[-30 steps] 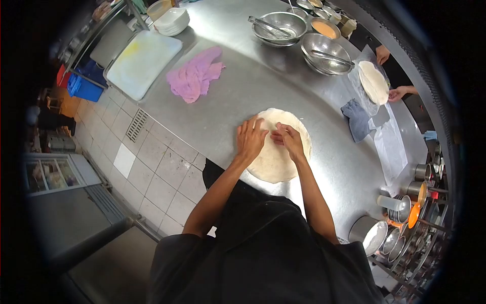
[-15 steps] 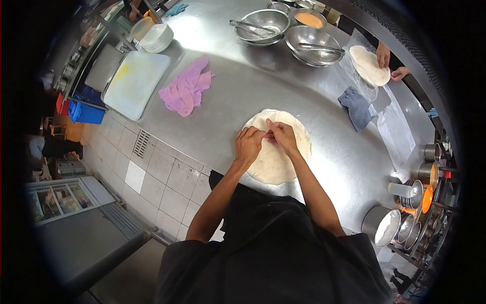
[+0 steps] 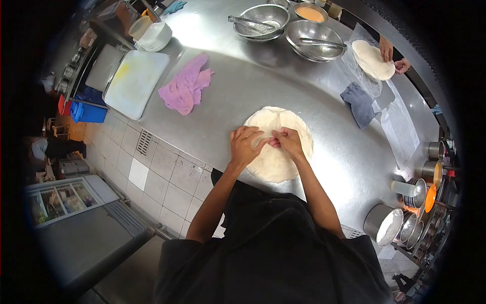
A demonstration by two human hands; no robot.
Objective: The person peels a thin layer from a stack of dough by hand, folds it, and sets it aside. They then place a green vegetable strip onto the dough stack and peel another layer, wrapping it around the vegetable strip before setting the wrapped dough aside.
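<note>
A round, flat sheet of pale dough [image 3: 276, 169] lies on the steel table in front of me. My left hand [image 3: 245, 146] is over its left side, fingers curled and thumb reaching toward the middle. My right hand [image 3: 290, 143] is closed in a pinch close beside it, near the centre of the sheet. Both hands seem to grip a raised fold of dough between them, its edge partly hidden by my fingers.
A pink cloth [image 3: 187, 85] and a white cutting board [image 3: 135, 83] lie to the left. Metal bowls [image 3: 315, 38] with tongs stand at the back. Far right, another person's hands [image 3: 386, 49] handle a second dough sheet [image 3: 372, 60] near a grey cloth [image 3: 358, 104].
My right hand has turned and lowered its raised fingers into a pinch. My left hand has shifted slightly left, its thumb and fingers a little wider apart.
</note>
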